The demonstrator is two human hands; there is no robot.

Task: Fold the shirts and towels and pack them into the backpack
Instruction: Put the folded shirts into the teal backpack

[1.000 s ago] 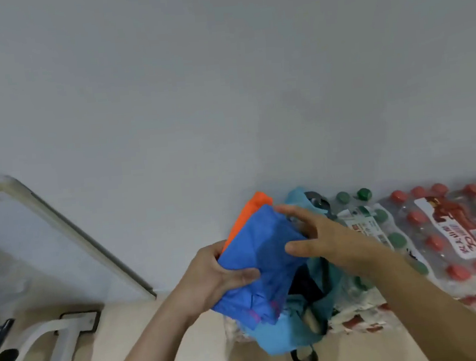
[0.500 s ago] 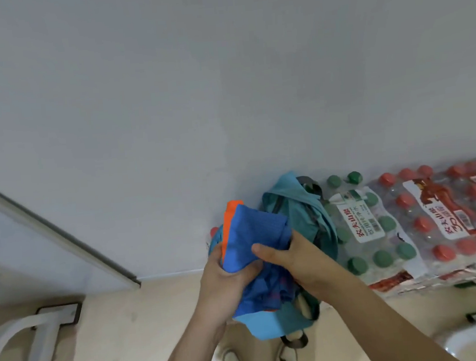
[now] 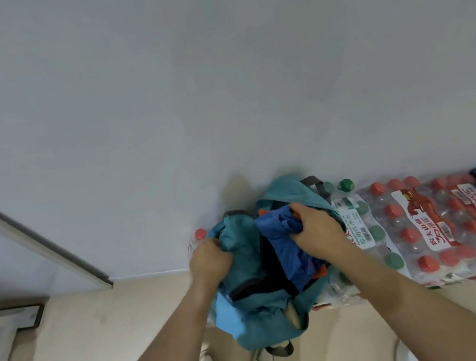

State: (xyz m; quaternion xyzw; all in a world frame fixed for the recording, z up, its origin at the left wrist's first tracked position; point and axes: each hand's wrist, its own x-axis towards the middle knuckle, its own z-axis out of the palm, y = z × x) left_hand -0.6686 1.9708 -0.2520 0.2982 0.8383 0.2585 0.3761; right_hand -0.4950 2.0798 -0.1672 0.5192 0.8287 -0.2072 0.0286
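In the head view we see the teal backpack (image 3: pixel 260 319) on the floor (image 3: pixel 101 342) by the wall (image 3: pixel 223 95), its mouth open toward us. The blue cloth (image 3: pixel 282 245) sits half inside, long axis pointing down into it. Our left hand (image 3: pixel 209 259) has its grip closed on the backpack's rim; our right hand (image 3: pixel 316 231) clutches the cloth.
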